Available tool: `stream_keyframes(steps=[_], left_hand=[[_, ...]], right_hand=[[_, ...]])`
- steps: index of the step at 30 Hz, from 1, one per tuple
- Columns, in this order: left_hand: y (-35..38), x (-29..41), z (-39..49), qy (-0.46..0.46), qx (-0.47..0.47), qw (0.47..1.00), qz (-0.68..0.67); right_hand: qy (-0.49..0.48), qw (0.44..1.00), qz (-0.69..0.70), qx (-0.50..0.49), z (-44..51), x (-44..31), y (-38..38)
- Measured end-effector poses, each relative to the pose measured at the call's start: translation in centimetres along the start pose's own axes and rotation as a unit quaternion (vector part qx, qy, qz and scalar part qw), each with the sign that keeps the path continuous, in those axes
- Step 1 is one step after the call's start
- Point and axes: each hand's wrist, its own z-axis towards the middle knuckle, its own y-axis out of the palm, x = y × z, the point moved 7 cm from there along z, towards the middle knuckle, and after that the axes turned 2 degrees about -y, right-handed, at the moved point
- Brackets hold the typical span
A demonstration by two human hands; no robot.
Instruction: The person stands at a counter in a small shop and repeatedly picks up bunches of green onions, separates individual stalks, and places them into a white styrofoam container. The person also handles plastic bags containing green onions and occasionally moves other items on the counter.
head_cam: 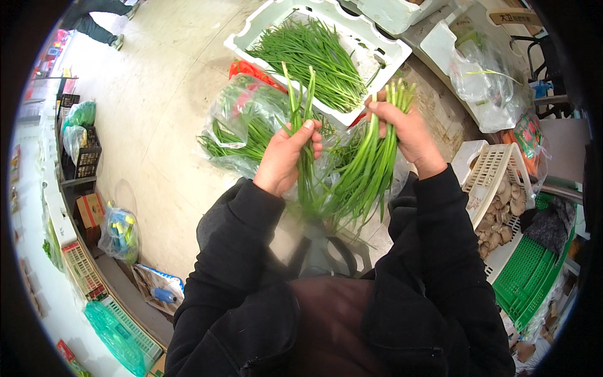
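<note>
My left hand [293, 153] grips a few green stalks [293, 101], thumb pressed on them, their cut ends pointing up and their leaves hanging down. A thicker bunch of garlic chives [377, 160] is held near its pale cut ends by my right hand [407, 127]. The two bundles hang side by side, and their leaf tips overlap low in the middle. Just beyond my hands is a white foam crate [403, 52] with a pile of garlic chives [311, 56] lying in it. A clear plastic bag [231, 118] holding more greens lies left of my left hand.
At right, oyster mushrooms [501, 212] fill a cream plastic basket [490, 165] beside a green basket [523, 278]. Another foam box [435, 42] with plastic bags stands at upper right. Crates [87, 158] line the left side. A person's legs [94, 26] show at upper left.
</note>
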Motion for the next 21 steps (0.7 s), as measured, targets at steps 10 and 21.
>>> stream_keyframes(steps=[10, 21], left_hand=[[1.8, -0.6, -0.7, -0.058, -0.059, 0.996, 0.035], [2.8, -1.3, -1.2, -0.094, -0.076, 0.992, 0.035]], right_hand=[[-0.006, 1.000, -0.011, -0.021, 0.2, 0.1, 0.1], [-0.001, 1.000, -0.011, -0.018, 0.1, 1.0, 1.3]])
